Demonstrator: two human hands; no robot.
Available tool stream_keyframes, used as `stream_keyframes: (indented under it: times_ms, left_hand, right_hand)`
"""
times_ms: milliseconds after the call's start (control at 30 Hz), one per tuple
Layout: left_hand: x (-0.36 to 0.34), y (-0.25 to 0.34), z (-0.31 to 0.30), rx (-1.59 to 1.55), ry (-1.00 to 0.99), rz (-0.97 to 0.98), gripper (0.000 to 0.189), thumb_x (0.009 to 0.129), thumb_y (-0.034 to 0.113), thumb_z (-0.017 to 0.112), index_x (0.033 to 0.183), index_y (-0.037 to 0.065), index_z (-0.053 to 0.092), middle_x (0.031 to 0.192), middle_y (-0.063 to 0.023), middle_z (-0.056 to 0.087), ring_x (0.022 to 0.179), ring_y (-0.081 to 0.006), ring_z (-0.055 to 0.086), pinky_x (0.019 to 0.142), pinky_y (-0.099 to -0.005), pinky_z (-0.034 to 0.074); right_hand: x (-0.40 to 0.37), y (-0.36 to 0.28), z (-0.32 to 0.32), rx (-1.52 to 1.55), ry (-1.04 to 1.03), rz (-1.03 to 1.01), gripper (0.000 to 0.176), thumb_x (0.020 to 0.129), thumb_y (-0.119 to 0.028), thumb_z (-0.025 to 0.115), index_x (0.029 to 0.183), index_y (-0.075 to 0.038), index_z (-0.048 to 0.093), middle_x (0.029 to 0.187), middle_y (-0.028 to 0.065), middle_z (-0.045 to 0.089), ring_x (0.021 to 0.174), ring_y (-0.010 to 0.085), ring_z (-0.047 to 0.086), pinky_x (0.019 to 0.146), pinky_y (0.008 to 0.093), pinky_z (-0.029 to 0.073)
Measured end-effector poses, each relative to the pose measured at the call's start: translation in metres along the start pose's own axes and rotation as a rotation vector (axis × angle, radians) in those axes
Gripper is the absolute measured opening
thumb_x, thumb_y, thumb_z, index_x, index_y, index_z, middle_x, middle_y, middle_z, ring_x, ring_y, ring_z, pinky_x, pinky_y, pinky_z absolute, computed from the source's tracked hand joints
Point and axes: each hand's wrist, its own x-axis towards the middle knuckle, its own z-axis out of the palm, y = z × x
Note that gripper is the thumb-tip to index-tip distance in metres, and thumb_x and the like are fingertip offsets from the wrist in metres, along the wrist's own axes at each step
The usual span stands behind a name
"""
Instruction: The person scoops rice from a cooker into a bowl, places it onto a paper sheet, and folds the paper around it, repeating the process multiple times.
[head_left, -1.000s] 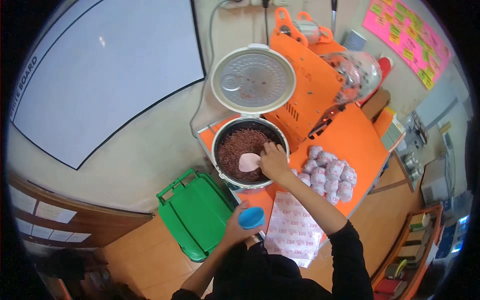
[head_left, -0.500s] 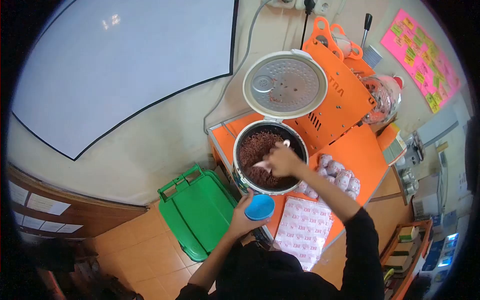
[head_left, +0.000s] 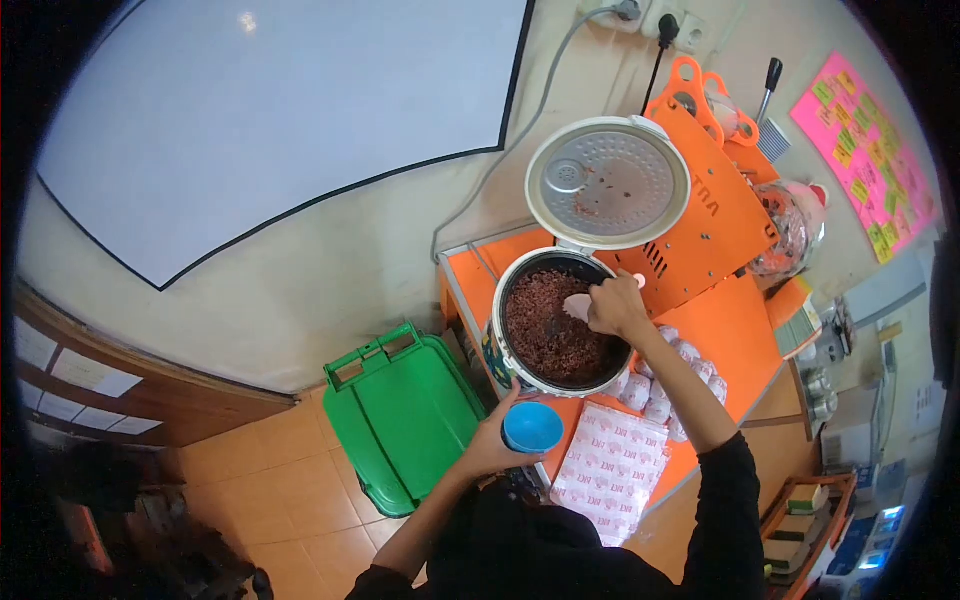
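Note:
My right hand (head_left: 617,305) is closed round the handle of a pale rice paddle (head_left: 578,307), over the right side of an open rice cooker (head_left: 500,345). Reddish-brown rice (head_left: 548,320) lies in its dark inner pot, with the paddle's blade at or just above the rice. The steel-lined lid (head_left: 615,180) stands raised behind. In my left hand (head_left: 492,440) is a blue bowl (head_left: 533,428), held by its side just in front of the cooker. The bowl's inside looks bare.
Patterned wrapping paper (head_left: 612,470) lies at the orange table's front, with several wrapped bundles (head_left: 660,395) behind it. An orange machine (head_left: 705,210) stands to the cooker's right. A green lidded bin (head_left: 405,420) is on the floor at left; a grey cable (head_left: 545,110) runs down the wall.
My right hand has moved right and up with the paddle, uncovering more rice. My left hand still holds the bowl, whose opening is turned more upward. The whole view has shifted slightly.

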Motion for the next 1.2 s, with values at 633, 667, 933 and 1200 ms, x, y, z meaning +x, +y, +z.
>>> stream_keyframes:
  times_ms: [633,667,933,1200]
  left_hand:
    - [0.027,-0.070,0.016,0.226,0.109,0.241,0.147,0.052,0.053,0.090,0.152,-0.005,-0.002,0.135,-0.0251,0.045,0.121,-0.0344,0.049,0.106,-0.0396,0.037]
    - [0.030,-0.065,0.016,0.167,0.120,0.228,0.151,0.050,0.053,0.091,0.150,-0.007,-0.004,0.138,-0.0249,0.043,0.126,-0.0342,0.046,0.110,-0.0395,0.032]
    - [0.043,-0.068,0.010,0.207,0.084,0.060,0.130,0.055,0.064,0.085,0.148,0.007,0.015,0.146,-0.0215,0.030,0.131,-0.0368,0.038,0.107,-0.0494,0.035]
    - [0.020,-0.046,-0.025,0.227,0.135,0.304,0.114,0.055,0.051,0.090,0.139,0.003,0.030,0.136,-0.0177,0.040,0.124,-0.0316,0.044,0.105,-0.0432,0.037]
  right_hand:
    - [-0.008,0.005,0.062,0.242,0.226,-0.477,0.044,0.070,-0.027,0.065,0.107,-0.004,0.065,0.109,0.0251,0.060,0.109,0.0440,0.053,0.101,0.0567,0.036]
    - [-0.009,-0.006,0.045,0.238,0.130,-0.484,0.041,0.075,-0.031,0.063,0.106,-0.004,0.067,0.103,0.0238,0.063,0.099,0.0430,0.058,0.093,0.0543,0.041]
    - [0.001,-0.017,0.043,0.571,-0.183,-0.246,0.029,0.082,-0.029,0.072,0.089,-0.001,0.071,0.077,0.0169,0.069,0.072,0.0331,0.065,0.075,0.0374,0.049]
    - [-0.018,-0.008,0.057,1.149,-0.198,-0.095,0.002,0.077,-0.003,0.064,0.076,-0.002,0.066,0.074,0.0092,0.067,0.064,0.0189,0.063,0.059,0.0291,0.050]
